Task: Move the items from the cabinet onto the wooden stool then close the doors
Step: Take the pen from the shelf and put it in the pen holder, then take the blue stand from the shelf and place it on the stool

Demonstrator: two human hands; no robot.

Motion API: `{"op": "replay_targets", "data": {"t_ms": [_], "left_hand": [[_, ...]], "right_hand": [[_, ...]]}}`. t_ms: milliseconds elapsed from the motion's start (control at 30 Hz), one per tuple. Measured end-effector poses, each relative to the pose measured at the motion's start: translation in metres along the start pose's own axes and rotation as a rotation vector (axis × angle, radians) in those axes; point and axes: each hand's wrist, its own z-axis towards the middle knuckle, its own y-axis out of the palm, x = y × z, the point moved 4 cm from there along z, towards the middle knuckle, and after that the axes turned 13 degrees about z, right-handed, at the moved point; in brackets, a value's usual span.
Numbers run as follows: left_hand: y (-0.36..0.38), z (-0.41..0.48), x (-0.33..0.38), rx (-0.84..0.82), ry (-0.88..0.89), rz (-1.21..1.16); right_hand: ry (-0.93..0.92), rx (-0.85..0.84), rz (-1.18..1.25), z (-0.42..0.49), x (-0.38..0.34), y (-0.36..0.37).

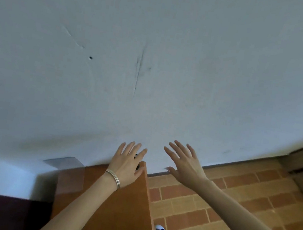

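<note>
Left hand (128,164) splayed, thumb on door (126,207) top corner; right hand (184,165) spread, empty. Door best grasped firmly, swung steadily.

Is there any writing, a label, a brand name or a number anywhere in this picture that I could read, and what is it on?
None: no words, numbers, labels or signs can be read in this view.
The wall carries only scratches and a small dark hole.
The wooden door, the tiled floor and the bracelet on the left hand are unmarked; the right hand holds nothing.
</note>
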Motion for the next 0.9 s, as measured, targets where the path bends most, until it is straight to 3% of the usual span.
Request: {"op": "replay_targets", "data": {"t_ms": [200, 467, 733, 900], "left_hand": [[-0.067, 0.032, 0.058, 0.17, 0.327, 0.03], [-0.172, 0.033, 0.214, 0.412, 0.789, -0.11], [-0.24, -0.056, 0.418, 0.507, 1.219, -0.127], [-0.251, -0.153, 0.529, 0.559, 1.455, -0.071]], "right_hand": [[0.3, 0.178, -0.087, -0.098, 0.006, -0.046], [0.75, 0.396, -0.124, -0.299, 0.015, -0.106], [1.268, 0.469, -0.215, -0.536, -0.037, -0.118], [1.483, 0.469, -0.237, -0.655, -0.088, -0.102]]}}
